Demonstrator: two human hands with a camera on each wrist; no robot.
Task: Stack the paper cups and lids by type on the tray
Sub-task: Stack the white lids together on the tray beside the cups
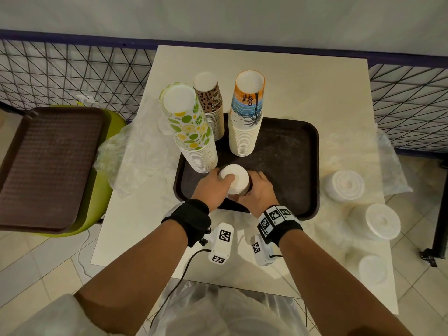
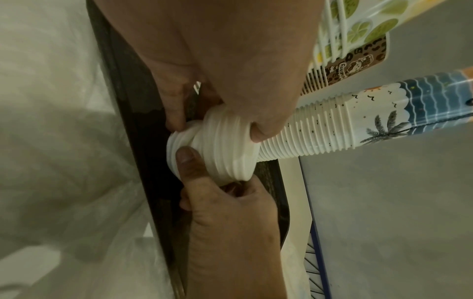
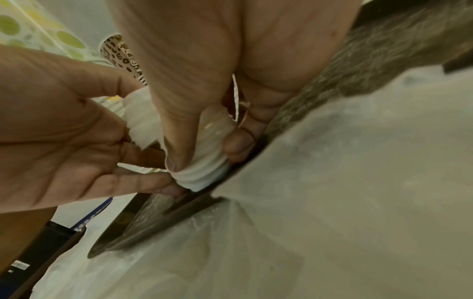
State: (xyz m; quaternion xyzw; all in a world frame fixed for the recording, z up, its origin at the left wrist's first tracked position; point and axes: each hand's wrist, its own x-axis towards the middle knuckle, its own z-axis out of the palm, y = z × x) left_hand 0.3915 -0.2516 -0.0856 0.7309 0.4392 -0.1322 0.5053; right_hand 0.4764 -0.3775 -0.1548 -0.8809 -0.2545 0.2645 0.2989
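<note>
1. Both hands close on one stack of white lids (image 1: 234,177) at the near edge of the dark tray (image 1: 291,151): the left hand (image 1: 213,187) curls round its left side, thumb laid over the top lid, and the right hand (image 1: 258,190) wraps the right side.
2. From the left wrist view, the right thumb (image 2: 189,161) presses the ribbed rims of the lid stack (image 2: 225,145), which stands on the tray (image 2: 143,113).
3. Three upside-down cup stacks stand on the tray behind the hands: a lime-print stack (image 1: 191,132) at the left, a leopard-print stack (image 1: 212,105) behind it, and a palm-tree stack (image 1: 246,115) to the right.
4. Three more lid stacks (image 1: 345,185) (image 1: 381,221) (image 1: 373,267) wait on the pale table (image 1: 315,88), right of the tray, among clear plastic wrap (image 1: 135,151).
5. Another brown tray (image 1: 46,166) rests on a green stool (image 1: 106,180) at the left.
</note>
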